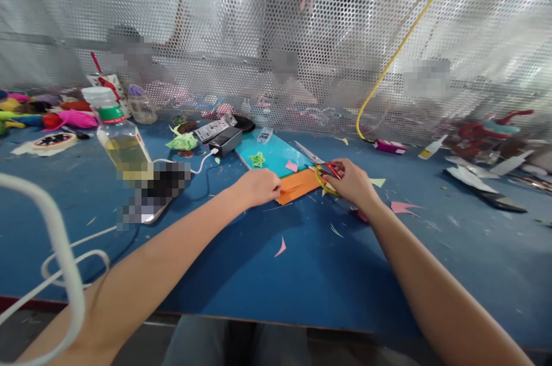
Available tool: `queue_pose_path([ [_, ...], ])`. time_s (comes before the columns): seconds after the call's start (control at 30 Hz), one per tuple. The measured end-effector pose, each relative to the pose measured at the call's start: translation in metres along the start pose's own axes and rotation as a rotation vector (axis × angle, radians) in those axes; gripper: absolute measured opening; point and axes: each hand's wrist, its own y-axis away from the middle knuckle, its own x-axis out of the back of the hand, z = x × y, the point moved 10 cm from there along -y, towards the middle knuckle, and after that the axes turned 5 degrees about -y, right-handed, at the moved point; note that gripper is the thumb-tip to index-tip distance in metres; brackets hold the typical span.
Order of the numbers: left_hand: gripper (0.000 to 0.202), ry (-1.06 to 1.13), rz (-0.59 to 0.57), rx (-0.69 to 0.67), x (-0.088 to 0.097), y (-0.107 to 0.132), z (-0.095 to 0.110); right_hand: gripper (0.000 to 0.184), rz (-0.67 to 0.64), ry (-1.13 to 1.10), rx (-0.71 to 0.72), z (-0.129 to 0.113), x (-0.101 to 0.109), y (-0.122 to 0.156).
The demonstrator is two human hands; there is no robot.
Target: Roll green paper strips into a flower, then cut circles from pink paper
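My left hand (257, 188) is closed at the left end of a strip of orange paper (298, 185), its fingertips pinching the edge. My right hand (354, 183) has its fingers closed on the red handle of a pair of scissors (311, 154), whose blades point up and to the left over a blue sheet (276, 153). A yellow ring (324, 180) shows beside the right fingers, over the right end of the orange paper. On the blue sheet lie a pink paper square (291, 166) and a small heap of green cut paper (257, 160).
Paper scraps, including a pink one (280, 247), dot the blue table (241, 274). To the left are a phone (161, 196) with a white cable, a bottle of yellow liquid (121, 145) and a black box (225, 142). A perforated metal screen (241, 21) closes the back.
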Motion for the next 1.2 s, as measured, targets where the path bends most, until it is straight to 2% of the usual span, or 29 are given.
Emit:
queue_pose_path([
  [0.07,0.023,-0.014,-0.003,-0.027,0.000,0.001,0.005,0.043,-0.022,0.013,0.011,-0.003,-0.004,0.001],
  [0.17,0.040,-0.031,-0.026,-0.077,-0.004,0.001,0.014,0.042,-0.058,0.037,0.026,-0.009,-0.011,0.004],
  [0.2,0.040,-0.045,-0.032,-0.077,-0.007,0.000,0.015,0.041,-0.070,0.045,0.034,-0.011,-0.013,0.005],
  [0.33,0.023,-0.131,-0.048,-0.029,-0.014,-0.004,0.010,0.036,-0.093,0.072,0.053,-0.019,-0.017,0.008],
  [0.57,0.042,-0.160,-0.051,-0.091,-0.011,-0.005,0.006,0.031,-0.064,0.105,0.000,-0.009,-0.015,0.005],
  [0.73,0.017,-0.222,-0.052,-0.079,-0.013,-0.011,0.008,0.028,-0.073,0.114,0.002,-0.008,-0.018,0.004],
  [0.93,0.027,-0.176,0.031,-0.054,-0.010,-0.008,-0.006,0.026,-0.096,0.125,0.021,-0.011,-0.015,0.005],
  [1.07,0.030,-0.129,0.136,-0.101,-0.003,-0.004,-0.004,0.020,-0.090,0.096,0.138,-0.034,-0.006,0.008],
  [1.13,0.030,-0.114,0.145,-0.144,-0.003,-0.002,-0.001,0.023,-0.127,0.041,0.282,-0.059,-0.009,0.016],
  [1.2,0.027,-0.099,0.140,-0.179,-0.002,0.000,0.001,0.035,-0.221,-0.020,0.487,-0.089,-0.020,0.031],
])
